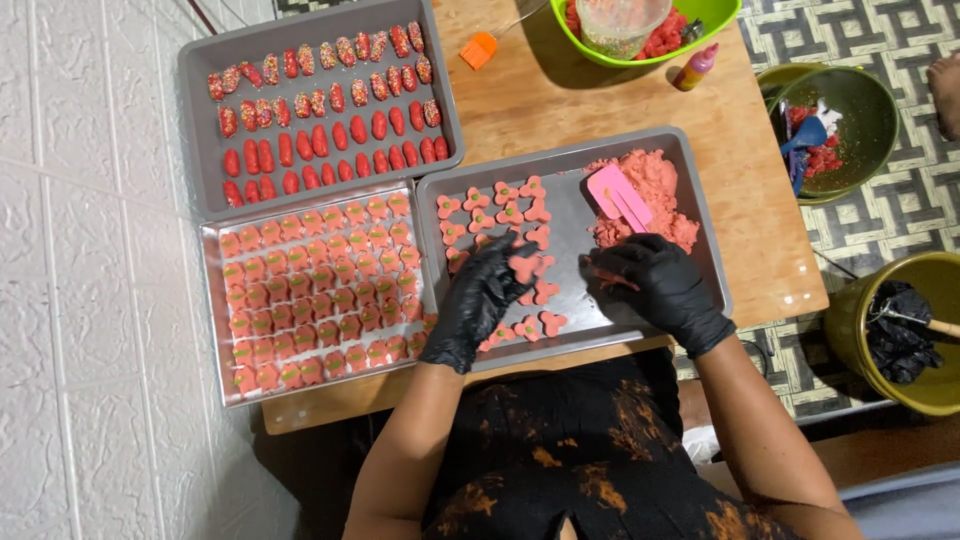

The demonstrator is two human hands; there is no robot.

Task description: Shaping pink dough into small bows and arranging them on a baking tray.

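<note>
While working over the front tray (pixel 575 215), pinches a shaped pink piece (pixel 522 266) in the fingertips of the gloved left hand (pixel 480 300), just above the tray's middle and among others already laid there. Curls the gloved right hand (pixel 660 285) just beside it on the tray's right half, fingertips down against something pink (a scrap of dough, or nothing gripped at all; cannot tell).

Judged well along. Already packed edge to edge with rows of small pink shapes: the left tray (pixel 215 300), touching the front one. Likewise filled: the back tray (pixel 200 120), with rows of red oblong pieces, its upper rows speckled with sprinkles and its lower rows plain.

Judged only partly filled on the front tray itself: two loose clusters of shaped pieces on its left half, one near the far edge and one near the hands, with bare grey metal between and to the right.

Still unshaped: a sizeable dough lump (pixel 650 190) in the tray's far right corner, with a pink cutter (pixel 618 197) lying on it, untouched by either hand.

Farther back on the table (pixel 560 100), well apart from the hands: an orange brush (pixel 480 48), a small bottle (pixel 697 66) and a green bowl (pixel 720 15).
</note>
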